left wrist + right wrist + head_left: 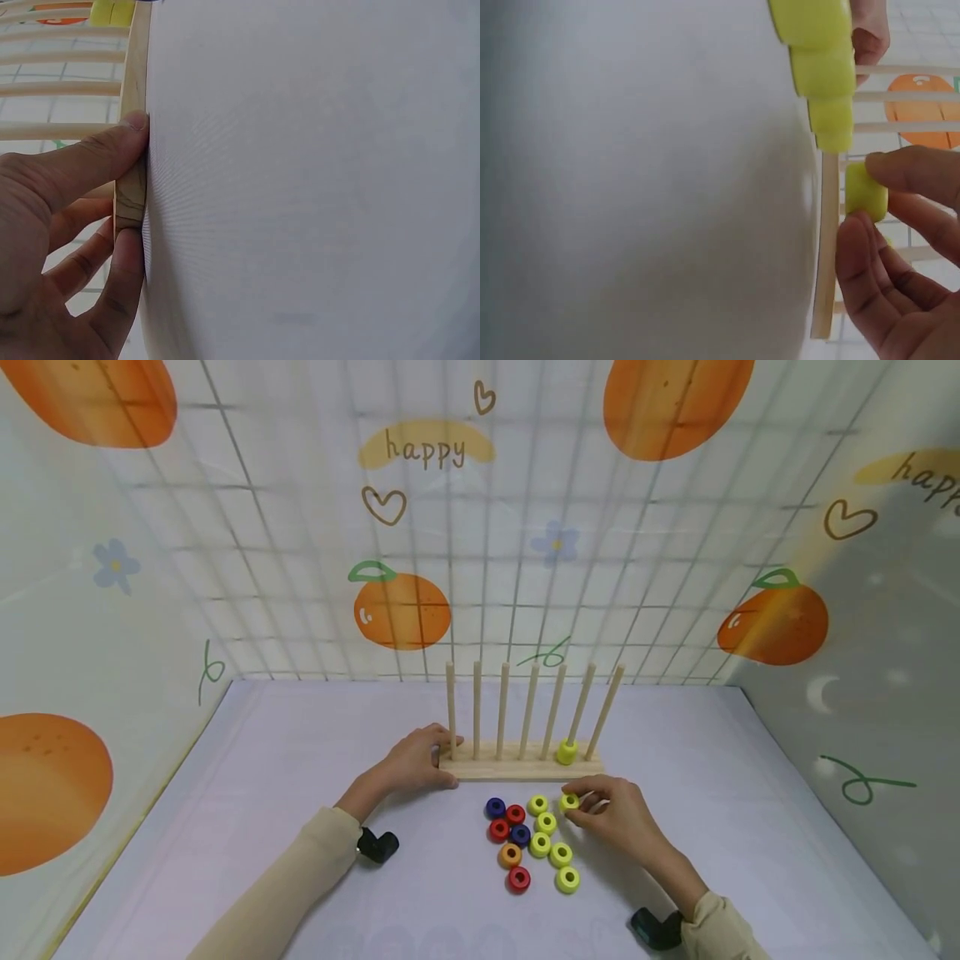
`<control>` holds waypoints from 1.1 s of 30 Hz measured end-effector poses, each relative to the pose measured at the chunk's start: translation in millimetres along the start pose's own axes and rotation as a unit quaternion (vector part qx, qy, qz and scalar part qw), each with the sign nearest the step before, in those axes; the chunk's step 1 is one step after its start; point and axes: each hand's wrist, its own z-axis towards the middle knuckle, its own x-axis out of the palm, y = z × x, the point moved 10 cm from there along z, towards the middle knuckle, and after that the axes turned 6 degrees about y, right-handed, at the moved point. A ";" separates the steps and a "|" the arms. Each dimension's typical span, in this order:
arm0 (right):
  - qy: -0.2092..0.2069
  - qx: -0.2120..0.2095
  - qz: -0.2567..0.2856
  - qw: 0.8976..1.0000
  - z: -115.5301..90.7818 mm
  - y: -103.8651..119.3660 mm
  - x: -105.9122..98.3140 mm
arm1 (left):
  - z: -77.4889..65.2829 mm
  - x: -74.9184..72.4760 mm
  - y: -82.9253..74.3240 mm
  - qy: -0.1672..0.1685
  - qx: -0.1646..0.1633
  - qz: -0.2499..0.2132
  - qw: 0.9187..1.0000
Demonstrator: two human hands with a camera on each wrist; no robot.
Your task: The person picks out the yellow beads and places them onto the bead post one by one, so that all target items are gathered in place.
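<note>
A wooden peg rack point(517, 768) with several upright pegs stands on the table. My left hand point(414, 762) grips its left end, thumb on the near edge of the base and fingers around the end, as the left wrist view shows. Between thumb and fingertips, my right hand point(618, 814) pinches a yellow bead point(866, 193), just in front of the rack's right part. Yellow beads point(567, 752) sit low on the second peg from the right. Nearer me lie several loose yellow beads point(546, 823), beside red beads point(518, 880), dark blue beads point(495, 808) and an orange bead point(510, 856).
The white table point(300, 718) is enclosed by a patterned curtain point(292, 568) at the back and sides. A black wrist mount point(378, 846) shows at the left wrist and another black mount point(656, 929) at the right. The loose beads lie between my forearms.
</note>
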 end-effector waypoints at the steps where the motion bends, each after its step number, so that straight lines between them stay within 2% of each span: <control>1: -0.002 0.002 -0.002 1.000 -0.3 0.1 -1.8 | 0.2 0.0 0.2 -0.001 -0.001 0.000 1.000; 14: -0.036 0.003 -0.027 0.999 -5.1 4.4 -31.4 | -0.9 -1.0 -0.3 -0.006 -0.003 -0.008 1.000; 18: -0.048 -0.007 -0.035 0.998 -8.0 7.2 -43.2 | -0.4 -0.6 -0.5 -0.006 0.000 -0.005 1.000; 24: -0.064 -0.001 -0.060 0.996 -10.4 10.1 -63.3 | -0.6 -2.2 -0.9 -0.007 0.003 0.000 1.000; 33: -0.092 -0.024 -0.080 0.992 -14.9 20.3 -90.9 | -0.4 -2.0 -0.8 -0.008 0.011 -0.020 1.000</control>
